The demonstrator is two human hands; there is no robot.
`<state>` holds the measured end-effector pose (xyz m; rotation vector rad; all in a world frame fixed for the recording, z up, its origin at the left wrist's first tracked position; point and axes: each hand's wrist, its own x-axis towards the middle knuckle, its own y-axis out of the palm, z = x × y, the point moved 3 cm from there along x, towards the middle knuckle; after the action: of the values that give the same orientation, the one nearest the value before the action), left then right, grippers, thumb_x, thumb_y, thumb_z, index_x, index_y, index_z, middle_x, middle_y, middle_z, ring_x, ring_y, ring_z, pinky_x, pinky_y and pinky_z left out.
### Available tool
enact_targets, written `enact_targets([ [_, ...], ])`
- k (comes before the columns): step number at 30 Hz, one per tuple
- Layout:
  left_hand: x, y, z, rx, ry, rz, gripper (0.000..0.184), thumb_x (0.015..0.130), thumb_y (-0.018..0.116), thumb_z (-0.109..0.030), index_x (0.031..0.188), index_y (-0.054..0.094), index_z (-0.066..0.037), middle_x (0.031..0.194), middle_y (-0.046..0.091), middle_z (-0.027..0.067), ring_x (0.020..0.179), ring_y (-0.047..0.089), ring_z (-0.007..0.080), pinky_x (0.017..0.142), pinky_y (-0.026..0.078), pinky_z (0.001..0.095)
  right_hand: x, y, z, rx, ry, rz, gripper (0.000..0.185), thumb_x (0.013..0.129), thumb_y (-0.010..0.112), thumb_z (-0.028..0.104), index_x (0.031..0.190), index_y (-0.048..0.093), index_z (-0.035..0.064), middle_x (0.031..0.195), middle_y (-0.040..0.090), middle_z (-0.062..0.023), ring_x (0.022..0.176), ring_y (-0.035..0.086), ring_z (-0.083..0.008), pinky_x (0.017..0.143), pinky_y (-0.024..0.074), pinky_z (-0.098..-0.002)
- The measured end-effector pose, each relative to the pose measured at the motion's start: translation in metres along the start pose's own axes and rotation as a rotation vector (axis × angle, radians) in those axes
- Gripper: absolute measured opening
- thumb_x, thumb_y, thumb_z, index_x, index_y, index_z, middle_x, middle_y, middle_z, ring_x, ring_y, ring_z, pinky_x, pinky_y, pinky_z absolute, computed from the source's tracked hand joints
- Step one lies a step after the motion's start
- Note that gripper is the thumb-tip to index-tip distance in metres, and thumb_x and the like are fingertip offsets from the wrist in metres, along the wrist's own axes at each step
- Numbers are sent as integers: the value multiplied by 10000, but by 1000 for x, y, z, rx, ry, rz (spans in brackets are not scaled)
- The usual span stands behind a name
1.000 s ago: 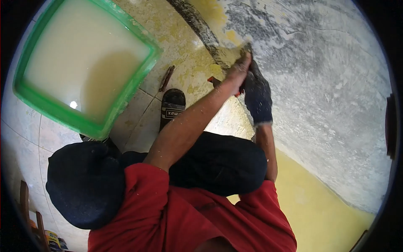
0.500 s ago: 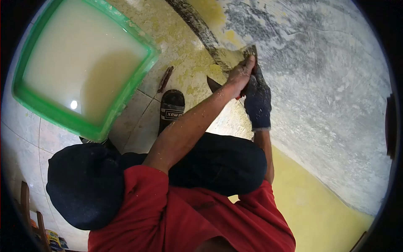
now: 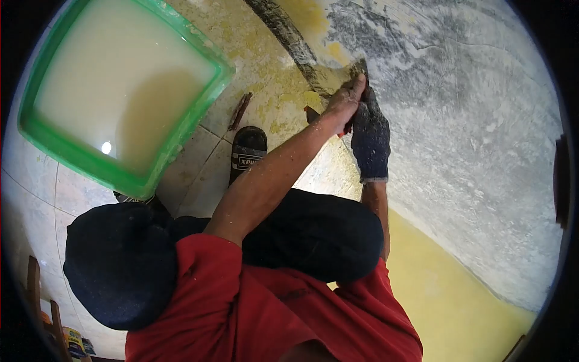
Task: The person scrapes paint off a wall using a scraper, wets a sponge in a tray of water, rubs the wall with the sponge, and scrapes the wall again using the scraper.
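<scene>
My bare left hand (image 3: pixel 345 104) is closed at the foot of the wall, its thumb along a dark scraper blade (image 3: pixel 360 66) held against the wall surface. My right hand (image 3: pixel 370 136), in a dark knitted glove, is closed close against it, with its fingers reaching the base of the same blade. Beneath my left wrist a second dark pointed blade (image 3: pixel 311 114) and a bit of red handle (image 3: pixel 346 130) stick out; which hand grips that part is hidden.
A green-rimmed tub (image 3: pixel 226 69) of cloudy liquid stands at the left. A dark red strip (image 3: pixel 240 111) lies on the tiles by my sandal (image 3: pixel 248 148). The grey, patchy wall (image 3: pixel 458 133) rises at the right. Cans (image 3: pixel 73 341) stand at lower left.
Both hands and the scraper have shifted slightly upward along the wall. Less of the pointed blade shows beside my left wrist.
</scene>
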<state>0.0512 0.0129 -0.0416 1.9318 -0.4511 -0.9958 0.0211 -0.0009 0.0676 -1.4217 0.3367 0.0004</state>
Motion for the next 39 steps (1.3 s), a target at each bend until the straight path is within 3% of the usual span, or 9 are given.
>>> enact_targets([
  [4,-5,-3,-11,-168,-137,19,793,845,419,-714,1223,545,-29,1085,615,139,974,580,240,855,463,370,14,-1,21,-5,57,28,352,937,451,200,1215,545,4,964,637,-251,825,621,-405,693,477,-464],
  [5,-8,-11,-20,-162,-130,-13,731,848,430,-705,1111,594,-43,983,628,104,875,599,220,782,485,341,25,14,3,-249,-406,-36,351,923,468,187,1218,541,12,996,637,-241,845,622,-391,706,485,-453],
  [9,-5,-6,-5,-53,67,-42,698,862,428,-689,1058,610,-44,857,631,106,750,604,217,684,490,339,1,3,11,81,91,40,377,906,483,155,1263,520,40,1007,646,-215,851,632,-354,734,498,-414],
  [10,-10,3,-3,74,168,-54,924,770,407,-802,1208,527,2,1003,604,124,873,589,223,757,503,344,-4,-5,13,-162,-341,-51,362,944,457,178,1280,510,53,868,664,-206,747,648,-343,673,499,-420],
  [12,-28,18,-8,197,-97,93,927,775,393,-805,1219,533,-3,1037,604,134,911,579,221,804,484,361,-17,-24,3,18,151,35,354,952,447,175,1279,508,54,804,657,-207,728,644,-357,657,492,-434],
  [16,-10,19,7,71,231,-48,817,862,383,-713,1197,553,12,1026,628,153,861,591,215,759,466,345,-10,-12,-14,33,143,-8,350,948,450,169,1270,513,48,842,651,-221,797,639,-364,681,487,-431],
  [31,-13,3,-6,14,119,-102,762,881,366,-692,1168,558,-13,1022,633,148,926,592,239,814,459,367,3,-7,-1,169,-309,15,304,900,450,121,1154,565,-1,811,612,-164,614,549,-247,603,456,-337],
  [36,-8,32,14,227,56,10,886,810,374,-776,1311,481,-53,1061,607,120,885,572,192,675,495,361,-18,-33,-20,107,-55,-25,344,951,433,204,1209,550,9,898,639,-228,752,627,-332,700,476,-382],
  [39,-13,17,4,61,-124,-16,765,823,381,-760,1072,601,-70,923,622,83,821,584,177,672,486,333,-1,-17,-19,-96,-192,9,372,953,430,201,1266,523,22,965,641,-238,799,630,-348,708,476,-389],
])
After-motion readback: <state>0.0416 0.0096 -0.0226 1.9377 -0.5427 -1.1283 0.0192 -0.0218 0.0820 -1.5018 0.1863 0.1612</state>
